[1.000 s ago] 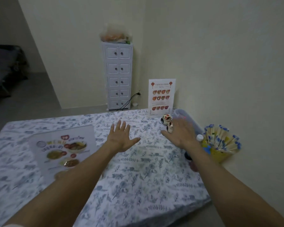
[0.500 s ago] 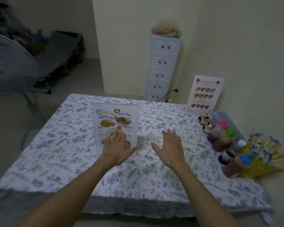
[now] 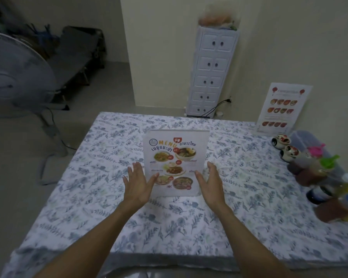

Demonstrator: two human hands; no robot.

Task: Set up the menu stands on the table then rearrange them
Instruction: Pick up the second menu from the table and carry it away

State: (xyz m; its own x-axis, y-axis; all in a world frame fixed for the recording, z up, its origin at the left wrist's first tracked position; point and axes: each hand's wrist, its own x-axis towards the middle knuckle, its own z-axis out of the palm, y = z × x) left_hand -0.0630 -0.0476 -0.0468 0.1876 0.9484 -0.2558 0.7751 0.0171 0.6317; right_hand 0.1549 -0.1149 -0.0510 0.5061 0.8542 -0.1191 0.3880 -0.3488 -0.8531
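Mid-table, menu stand between open left hand, right hand.

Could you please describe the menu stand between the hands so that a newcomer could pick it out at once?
On the floral-clothed table, look at the middle, just beyond the left hand and right hand. The Thai menu stand stands upright there, with "MENU" in orange. The other menu stand, at the far right corner by the wall, shows red lanterns instead.

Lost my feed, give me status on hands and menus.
Left hand, right hand open, flanking centre menu stand. Second menu stand upright, far right corner. Nothing blocking.
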